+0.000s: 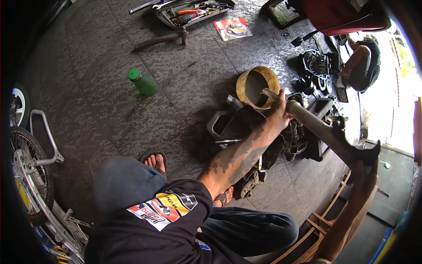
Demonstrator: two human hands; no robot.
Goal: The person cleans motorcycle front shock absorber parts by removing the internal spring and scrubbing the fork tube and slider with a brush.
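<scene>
A long grey metal part [317, 124], a tube widening into a forked bracket, stretches from the middle to the right. Near its narrow end my left hand [282, 110] is wrapped round the tube. At the wide, forked end my right hand [363, 174] grips the metal, its fingers partly in shadow. The narrow tip lies over the edge of a round yellowish tub [241, 88]. Below the tube and my left forearm is a dark bag or cloth [241, 123] among black parts.
A green bottle [146, 84] stands on the tiled floor. A hammer [162, 40], a tool tray [193, 17] and a packaged part [233, 29] lie at the top. Engine parts [321, 64] and another person [365, 66] are upper right. Wheels [30, 163] stand left.
</scene>
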